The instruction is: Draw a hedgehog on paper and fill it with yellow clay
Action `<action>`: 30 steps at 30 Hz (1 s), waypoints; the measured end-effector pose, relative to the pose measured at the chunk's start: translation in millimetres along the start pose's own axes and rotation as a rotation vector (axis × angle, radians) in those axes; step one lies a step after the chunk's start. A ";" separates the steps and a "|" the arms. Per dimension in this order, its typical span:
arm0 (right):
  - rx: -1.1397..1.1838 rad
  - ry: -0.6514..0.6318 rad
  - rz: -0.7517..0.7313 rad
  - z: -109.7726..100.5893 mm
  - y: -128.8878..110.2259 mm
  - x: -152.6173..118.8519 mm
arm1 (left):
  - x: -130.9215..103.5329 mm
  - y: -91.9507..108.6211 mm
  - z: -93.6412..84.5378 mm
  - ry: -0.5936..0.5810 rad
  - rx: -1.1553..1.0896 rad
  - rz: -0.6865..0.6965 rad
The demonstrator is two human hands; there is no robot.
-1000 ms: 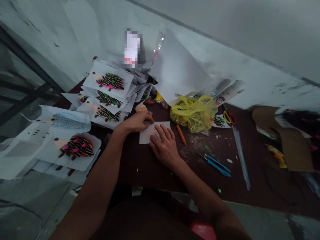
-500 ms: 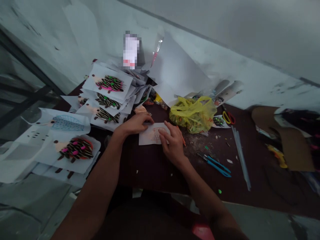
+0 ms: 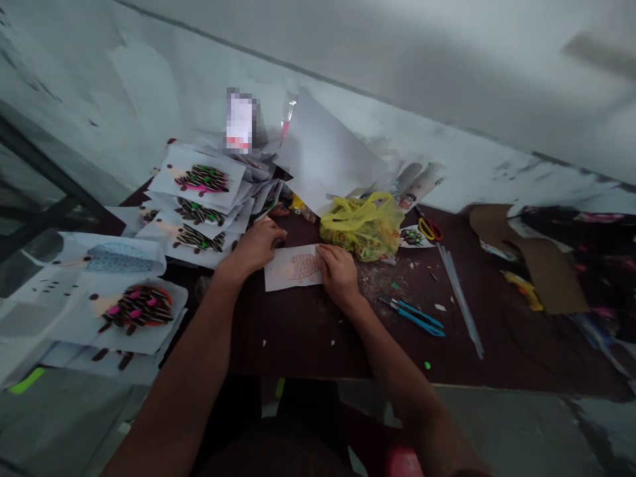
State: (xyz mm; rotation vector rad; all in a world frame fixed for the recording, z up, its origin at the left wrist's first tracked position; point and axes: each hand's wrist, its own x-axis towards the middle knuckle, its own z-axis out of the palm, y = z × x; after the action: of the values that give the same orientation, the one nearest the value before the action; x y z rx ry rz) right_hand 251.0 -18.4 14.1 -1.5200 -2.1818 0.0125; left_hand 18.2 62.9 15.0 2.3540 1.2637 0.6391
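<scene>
On the dark table lies a white paper card [image 3: 278, 271] with a hedgehog-like drawing, its body outlined in reddish scale marks. My right hand [image 3: 339, 270] grips the card's right edge, thumb and fingers drawn together. Just beyond the card's upper left corner is my left hand [image 3: 259, 244], its fingers curled down; a small dark thing shows under the fingertips, too unclear to name. A stack of hedgehog pictures [image 3: 203, 179], decorated with dark strips and green and pink bits, stands behind that hand.
A yellow plastic bag [image 3: 362, 225] sits behind my right hand. To the right lie blue snips [image 3: 420, 318], yellow-and-red scissors [image 3: 430, 229], clear glue sticks [image 3: 462, 301] and a yellow glue gun [image 3: 523, 289]. More hedgehog pictures [image 3: 134, 308] lie left. White sheets [image 3: 330, 156] lean on the wall.
My right hand has slid off the drawing to the card's right edge, uncovering the picture. My left hand has drawn back from the card's top edge. The whole view has shifted.
</scene>
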 end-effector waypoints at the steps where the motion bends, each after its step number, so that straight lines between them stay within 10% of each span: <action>1: -0.015 -0.010 -0.009 1.1 1.6 0.5 | -0.2 -1.8 2.1 0.017 0.018 0.004; 16: -0.098 -0.124 -0.029 2.7 -8.8 0.1 | 14.0 5.9 12.8 0.226 -0.148 0.074; 30: -0.079 -0.206 0.058 -2.9 -17.6 -0.4 | 3.8 16.8 -3.6 -0.164 0.035 -0.129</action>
State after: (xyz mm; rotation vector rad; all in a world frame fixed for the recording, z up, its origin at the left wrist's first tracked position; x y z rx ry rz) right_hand 236.6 -26.3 21.3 -1.6917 -2.3211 0.1079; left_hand 29.3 57.9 27.8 2.2775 1.3483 0.3785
